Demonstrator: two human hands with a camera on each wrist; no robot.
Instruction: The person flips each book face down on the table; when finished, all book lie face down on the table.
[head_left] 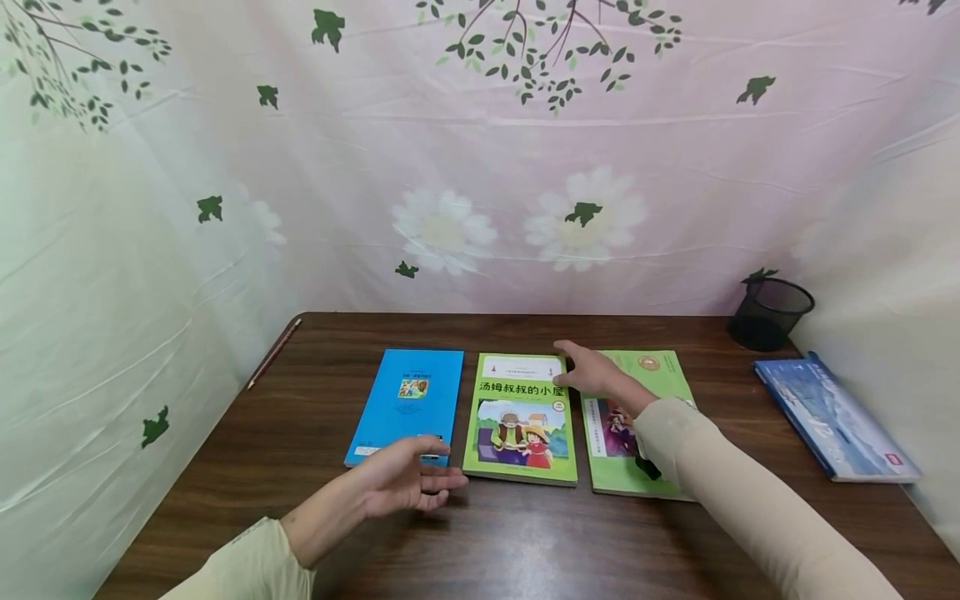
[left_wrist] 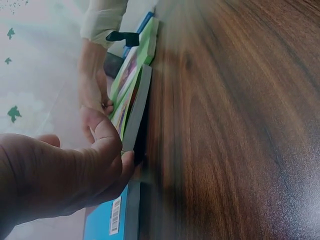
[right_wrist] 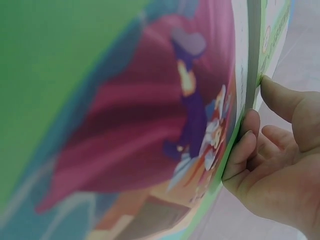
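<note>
A green storybook (head_left: 521, 421) with two cartoon figures on its cover lies on the table between a blue book (head_left: 410, 400) and another green book (head_left: 645, 425). My left hand (head_left: 412, 479) is at its lower left corner, fingers loosely bent; in the left wrist view the fingertips overlap that corner, and I cannot tell whether they touch. At the upper right corner is my right hand (head_left: 596, 375), its thumb against the book's right edge in the right wrist view. Its curled lower fingers (right_wrist: 245, 145) sit beside the right green book. The right forearm covers part of that book.
A blue-and-white book (head_left: 836, 421) lies at the table's right side. Behind it stands a black mesh pen holder (head_left: 768, 312). A pencil (head_left: 273, 354) lies along the left edge of the brown wooden table (head_left: 525, 542). Patterned curtains (head_left: 487, 167) enclose the back and sides.
</note>
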